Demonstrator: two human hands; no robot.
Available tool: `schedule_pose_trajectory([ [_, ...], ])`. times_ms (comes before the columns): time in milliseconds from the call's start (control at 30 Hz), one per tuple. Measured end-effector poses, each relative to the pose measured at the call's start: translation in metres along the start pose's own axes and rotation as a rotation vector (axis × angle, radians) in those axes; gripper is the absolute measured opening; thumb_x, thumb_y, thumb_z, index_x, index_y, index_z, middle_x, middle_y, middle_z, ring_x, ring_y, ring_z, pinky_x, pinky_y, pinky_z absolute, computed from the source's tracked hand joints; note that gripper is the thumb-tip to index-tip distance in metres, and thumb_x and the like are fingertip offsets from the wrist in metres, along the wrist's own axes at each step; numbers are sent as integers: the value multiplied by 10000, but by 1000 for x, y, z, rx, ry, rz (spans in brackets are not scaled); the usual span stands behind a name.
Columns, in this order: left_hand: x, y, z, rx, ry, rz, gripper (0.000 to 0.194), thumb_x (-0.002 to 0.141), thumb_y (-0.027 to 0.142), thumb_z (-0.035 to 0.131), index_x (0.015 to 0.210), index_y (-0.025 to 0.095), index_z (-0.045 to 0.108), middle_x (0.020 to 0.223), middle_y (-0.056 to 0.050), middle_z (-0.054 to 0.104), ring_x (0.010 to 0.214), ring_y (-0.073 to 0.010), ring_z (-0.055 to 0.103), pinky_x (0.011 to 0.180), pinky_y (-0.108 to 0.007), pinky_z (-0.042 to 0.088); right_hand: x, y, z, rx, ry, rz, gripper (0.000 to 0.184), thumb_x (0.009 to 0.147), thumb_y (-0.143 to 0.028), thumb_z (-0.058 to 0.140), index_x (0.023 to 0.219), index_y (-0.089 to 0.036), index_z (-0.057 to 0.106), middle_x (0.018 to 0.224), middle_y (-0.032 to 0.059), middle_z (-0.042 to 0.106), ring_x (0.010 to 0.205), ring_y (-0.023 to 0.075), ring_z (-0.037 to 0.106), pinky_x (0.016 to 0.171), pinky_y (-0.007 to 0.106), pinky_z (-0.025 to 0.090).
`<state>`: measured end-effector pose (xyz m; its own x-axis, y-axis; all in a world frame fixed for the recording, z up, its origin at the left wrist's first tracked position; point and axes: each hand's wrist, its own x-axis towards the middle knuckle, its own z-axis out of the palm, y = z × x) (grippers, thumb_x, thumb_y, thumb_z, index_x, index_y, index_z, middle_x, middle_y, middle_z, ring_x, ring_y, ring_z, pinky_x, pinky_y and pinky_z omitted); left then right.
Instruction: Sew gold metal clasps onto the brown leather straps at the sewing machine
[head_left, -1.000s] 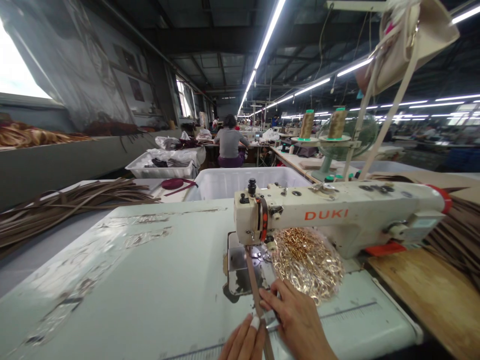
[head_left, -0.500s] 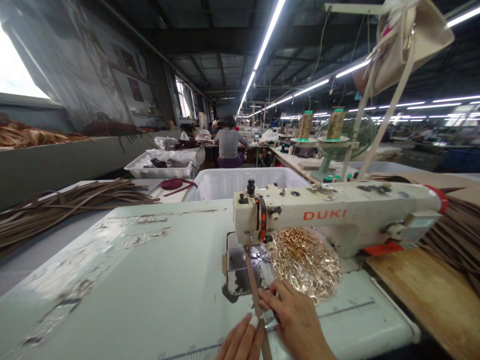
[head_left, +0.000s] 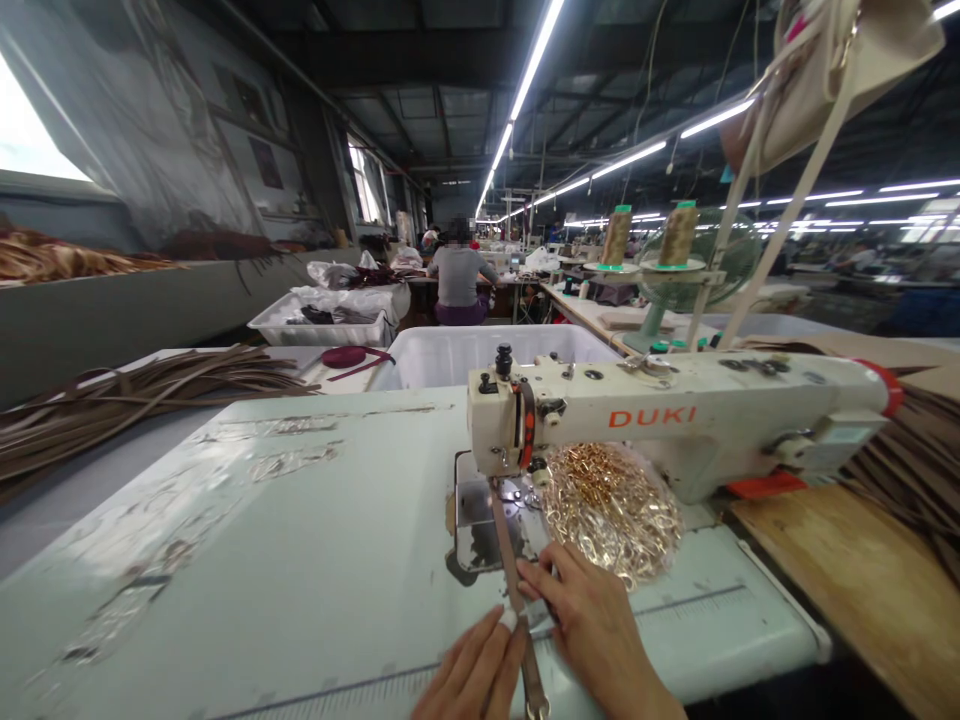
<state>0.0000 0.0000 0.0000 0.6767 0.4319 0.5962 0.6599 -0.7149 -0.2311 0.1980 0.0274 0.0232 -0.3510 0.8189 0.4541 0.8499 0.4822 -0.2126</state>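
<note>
A narrow brown strap [head_left: 512, 570] runs from under the needle of the white DUKI sewing machine [head_left: 675, 415] back toward me. My left hand [head_left: 472, 670] lies flat on the table with its taped fingertip pressing the strap's left edge. My right hand [head_left: 589, 625] rests on the strap's right side, fingers stretched toward the presser foot and steel plate [head_left: 476, 530]. A clear bag of gold metal rings [head_left: 611, 505] sits just beyond my right hand, under the machine's arm.
Pale green table [head_left: 262, 560]. Bundled brown straps [head_left: 127, 395] lie at left and more straps [head_left: 919, 470] at right. White bins [head_left: 450, 360] stand behind. A wooden board [head_left: 847, 570] is at right. Thread cones [head_left: 679, 235], a fan and a seated person [head_left: 457, 280] are farther back.
The view has tilted down a little, showing more of both hands. My hands stay on the strap, which now shows further toward me.
</note>
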Motion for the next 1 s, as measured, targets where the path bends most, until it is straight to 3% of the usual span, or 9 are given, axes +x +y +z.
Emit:
schedule_pose_trajectory([
  [100,8,-4,-8,-87,-18,-19,354,979,372,398,1154,143,604,1101,-48,673,1027,-160,631,860,-209,533,0,-1,-3,-12,-23,4,273,881,-134,555,1109,-270,615,907,24,576,822,180,550,608,272,383],
  [267,20,-9,-17,-241,-179,-84,324,968,196,367,1225,121,549,1157,-95,630,1099,-206,587,905,-302,536,1,-1,-7,-17,-43,6,285,882,-128,550,1122,-270,610,923,27,571,833,179,537,603,272,363],
  [367,28,-16,-15,-344,-198,-114,317,972,181,365,1236,148,537,1124,-76,633,1079,-194,587,921,-315,526,1,-1,-7,-14,-45,1,265,881,-117,533,1087,-263,616,890,23,565,804,182,529,590,278,347],
  [567,52,-45,-12,-567,-236,-167,260,988,212,376,1011,191,633,941,-22,654,905,-139,609,842,-251,520,-1,0,-5,10,-20,3,308,849,-86,540,1077,-278,614,886,19,565,807,186,531,588,276,341],
  [733,64,-71,-1,-625,-242,-157,296,987,248,387,939,187,673,862,-17,652,840,-138,606,782,-242,511,-2,2,0,35,3,14,271,831,-102,562,1022,-287,612,868,12,564,788,189,544,575,276,334],
  [1000,73,-104,30,-655,-210,-112,296,980,251,400,923,185,683,886,-19,677,869,-151,605,812,-254,496,-4,11,12,60,69,-22,416,735,-57,547,1057,-316,596,863,5,570,781,189,564,572,264,367],
])
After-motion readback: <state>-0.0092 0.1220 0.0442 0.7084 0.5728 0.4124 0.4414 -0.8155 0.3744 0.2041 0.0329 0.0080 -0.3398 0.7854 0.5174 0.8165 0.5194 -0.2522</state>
